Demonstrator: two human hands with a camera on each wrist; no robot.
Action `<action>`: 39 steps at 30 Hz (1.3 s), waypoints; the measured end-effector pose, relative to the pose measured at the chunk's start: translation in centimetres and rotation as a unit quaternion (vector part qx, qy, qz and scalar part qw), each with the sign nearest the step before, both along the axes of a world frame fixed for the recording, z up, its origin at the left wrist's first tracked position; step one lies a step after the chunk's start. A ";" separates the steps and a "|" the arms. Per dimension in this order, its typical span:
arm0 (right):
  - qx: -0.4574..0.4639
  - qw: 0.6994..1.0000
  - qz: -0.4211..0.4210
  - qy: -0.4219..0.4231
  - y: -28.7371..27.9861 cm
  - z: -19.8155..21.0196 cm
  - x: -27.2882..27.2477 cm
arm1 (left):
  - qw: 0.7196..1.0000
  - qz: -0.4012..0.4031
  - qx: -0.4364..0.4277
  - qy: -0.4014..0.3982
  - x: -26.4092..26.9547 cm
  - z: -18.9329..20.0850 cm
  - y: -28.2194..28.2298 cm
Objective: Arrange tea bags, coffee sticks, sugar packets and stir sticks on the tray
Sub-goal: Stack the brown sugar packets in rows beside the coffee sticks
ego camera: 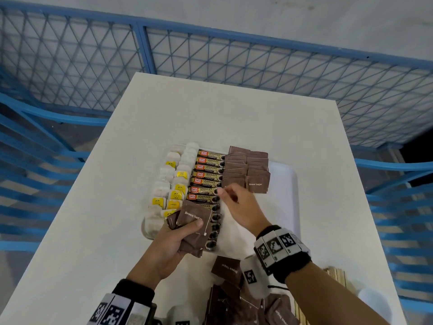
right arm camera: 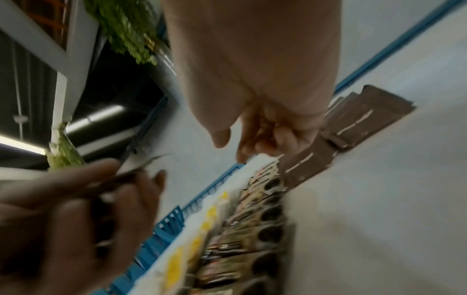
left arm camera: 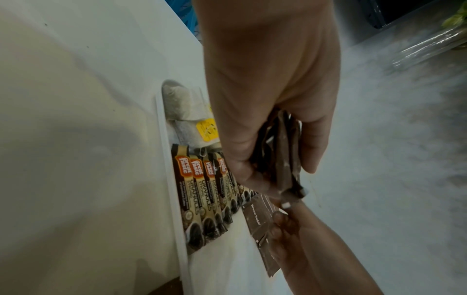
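A white tray [ego camera: 285,184] on the white table holds tea bags [ego camera: 173,184] on its left, coffee sticks [ego camera: 208,174] in the middle and brown sugar packets [ego camera: 248,167] at its far right. My left hand [ego camera: 196,225] grips a stack of brown sugar packets [ego camera: 194,215] over the tray's near left; the left wrist view shows the stack [left arm camera: 285,159] edge-on between thumb and fingers. My right hand [ego camera: 225,193] hovers low at the near end of the sugar row, fingers loosely curled. In the right wrist view its thumb [right arm camera: 220,137] stands apart with nothing between.
More brown sugar packets [ego camera: 246,306] lie loose at the table's near edge, one [ego camera: 227,268] just short of the tray. Wooden stir sticks [ego camera: 337,277] lie at the near right. A blue mesh fence [ego camera: 210,59] surrounds the table at the back and sides.
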State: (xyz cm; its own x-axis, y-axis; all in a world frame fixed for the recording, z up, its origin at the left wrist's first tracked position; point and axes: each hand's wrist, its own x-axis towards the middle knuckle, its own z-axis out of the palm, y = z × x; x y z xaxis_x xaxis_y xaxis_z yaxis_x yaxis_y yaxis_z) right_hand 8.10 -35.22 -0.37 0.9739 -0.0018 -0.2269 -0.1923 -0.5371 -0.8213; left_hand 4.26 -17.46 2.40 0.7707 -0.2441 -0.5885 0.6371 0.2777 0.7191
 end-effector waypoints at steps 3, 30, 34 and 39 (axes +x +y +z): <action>0.075 0.995 0.039 0.053 1.2 1.0 -1.4 | 1.000 0.001 0.001 0.000 0.0 0.0 -0.1; 0.285 0.939 -0.160 0.105 -2.6 -0.5 -1.9 | 0.997 0.053 -0.024 0.047 0.1 -1.4 0.5; 0.183 0.963 -0.180 0.085 -3.9 -1.9 -0.5 | 0.997 0.049 -0.047 0.044 0.2 -1.4 0.7; 0.117 0.971 -0.198 0.062 -4.2 -3.6 0.7 | 0.997 0.042 -0.054 0.035 0.3 -1.1 0.7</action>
State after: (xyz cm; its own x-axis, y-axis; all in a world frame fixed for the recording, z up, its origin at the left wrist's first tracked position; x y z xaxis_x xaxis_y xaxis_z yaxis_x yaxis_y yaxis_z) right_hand 8.78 -39.44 -3.98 0.8722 -0.3049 -0.3825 -0.4515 -0.2013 -0.8692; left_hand 4.57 -16.78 1.28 0.7494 -0.2445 -0.6153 0.6555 0.4053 0.6373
